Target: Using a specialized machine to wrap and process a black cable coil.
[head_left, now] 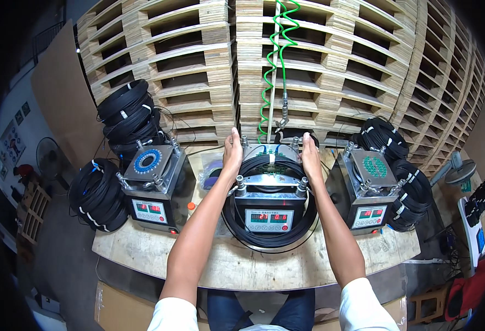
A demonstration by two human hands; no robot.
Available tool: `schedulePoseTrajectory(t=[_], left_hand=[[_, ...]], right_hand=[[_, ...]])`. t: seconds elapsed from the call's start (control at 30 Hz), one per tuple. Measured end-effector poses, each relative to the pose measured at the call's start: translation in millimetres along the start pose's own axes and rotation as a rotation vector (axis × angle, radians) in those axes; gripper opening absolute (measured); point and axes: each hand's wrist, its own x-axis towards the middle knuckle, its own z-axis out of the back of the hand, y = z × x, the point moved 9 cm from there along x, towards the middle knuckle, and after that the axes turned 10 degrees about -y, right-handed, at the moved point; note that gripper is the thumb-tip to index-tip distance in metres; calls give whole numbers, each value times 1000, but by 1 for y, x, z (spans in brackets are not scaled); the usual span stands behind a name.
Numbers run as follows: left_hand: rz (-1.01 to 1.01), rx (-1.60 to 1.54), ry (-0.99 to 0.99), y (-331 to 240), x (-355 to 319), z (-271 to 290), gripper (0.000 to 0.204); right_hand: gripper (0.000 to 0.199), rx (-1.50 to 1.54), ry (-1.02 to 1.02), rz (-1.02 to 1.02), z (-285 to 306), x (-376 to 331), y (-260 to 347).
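Black cable coil [256, 164] lies between left hand [233, 156] and right hand [311, 158] — each grip unclenched, palms inward.

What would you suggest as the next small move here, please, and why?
I'd probably bring the left grip and right grip gently inward to steady the black cable coil, since they flank its upper part while it loops around the middle machine.
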Motion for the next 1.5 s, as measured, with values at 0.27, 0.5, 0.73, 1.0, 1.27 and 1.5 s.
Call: schedulePoseTrajectory(t=[0.27,0.5,0.73,1.0,1.27,1.5], left_hand=[[24,-20,5,-9,-19,7,95],[1,-61,32,-18,-26,-1,91],[-18,-61,5,-19,-22,3,87],[-38,-67,-51,-25,-30,13,84],[-48,-12,-1,-26,-30,11,86],[-42,19,-5,-16,-20,7,86]], right_hand=[[77,159,6,40,0,-4,3],[73,-22,-75,122,8,11,-10],[78,-42,-14,123,9,0,11],[88,100,41,13,4,-6,11],[79,-83,-23,105,13,-18,31],[75,16,3,59,8,-7,16]])
